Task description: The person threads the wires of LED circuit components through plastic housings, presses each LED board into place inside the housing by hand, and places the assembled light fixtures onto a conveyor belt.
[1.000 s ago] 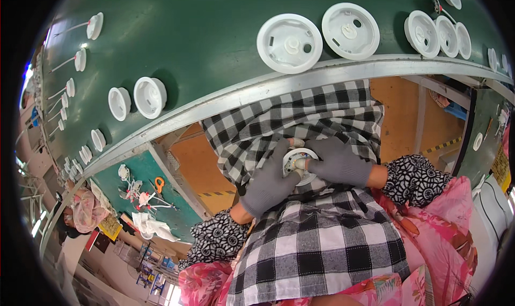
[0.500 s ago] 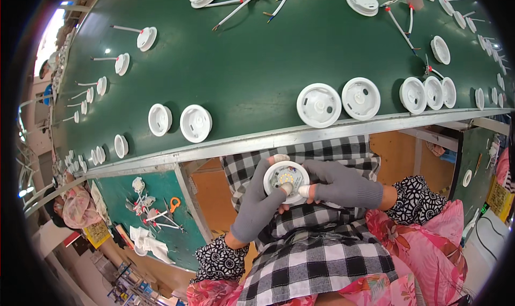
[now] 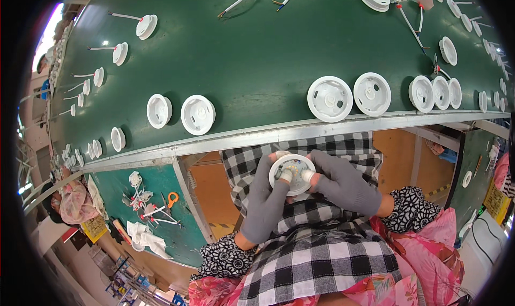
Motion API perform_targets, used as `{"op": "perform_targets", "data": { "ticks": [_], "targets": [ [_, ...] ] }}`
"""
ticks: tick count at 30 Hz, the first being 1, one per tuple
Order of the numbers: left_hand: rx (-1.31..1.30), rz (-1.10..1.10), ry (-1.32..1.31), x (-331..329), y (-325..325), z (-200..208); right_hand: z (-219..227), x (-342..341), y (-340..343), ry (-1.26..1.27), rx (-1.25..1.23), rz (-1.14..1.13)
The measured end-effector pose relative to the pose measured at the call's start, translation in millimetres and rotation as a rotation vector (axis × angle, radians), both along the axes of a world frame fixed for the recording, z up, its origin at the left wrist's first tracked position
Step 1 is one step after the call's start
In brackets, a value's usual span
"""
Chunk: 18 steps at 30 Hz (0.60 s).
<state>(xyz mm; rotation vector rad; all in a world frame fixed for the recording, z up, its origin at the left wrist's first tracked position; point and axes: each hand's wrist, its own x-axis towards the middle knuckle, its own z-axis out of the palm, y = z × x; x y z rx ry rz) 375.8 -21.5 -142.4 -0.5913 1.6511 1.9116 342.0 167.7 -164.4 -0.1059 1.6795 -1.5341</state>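
Observation:
Over my checkered apron, I hold a round white LED downlight point(image 3: 296, 165) whose open face shows a small board with yellow LED dots. My left hand point(image 3: 264, 198), in a grey fingerless glove, wraps the left side of its rim, and its taped thumb presses on the board. From the right, my right hand point(image 3: 346, 185), gloved the same way, grips the rim with its taped thumb lying over the edge onto the inside. The fingers beneath the light are mostly hidden.
White round housings, such as this one point(image 3: 330, 99), line the near edge of the green table point(image 3: 257, 53). Wired white pieces point(image 3: 146, 27) lie farther back. On a lower green side table point(image 3: 112, 190) sit orange-handled scissors point(image 3: 172, 199), tangled wired parts point(image 3: 142, 198) and a white cloth point(image 3: 147, 239).
My right thumb has moved from the rim's edge onto the light's inside, and my right hand has tilted more steeply. The light has shifted slightly right and up. The view has shifted a little.

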Motion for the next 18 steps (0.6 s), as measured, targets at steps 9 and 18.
{"op": "perform_targets", "data": {
  "ticks": [9, 18],
  "targets": [
    [-0.164, 0.096, 0.179, 5.3, 22.6, -7.9, -15.8, 21.2, -13.8, 0.477, 0.298, -0.120],
    [-0.299, 0.167, 0.218, 8.7, 35.0, -18.7, -18.8, 35.9, -32.7, 0.315, 0.201, -0.439]
  ]
}}
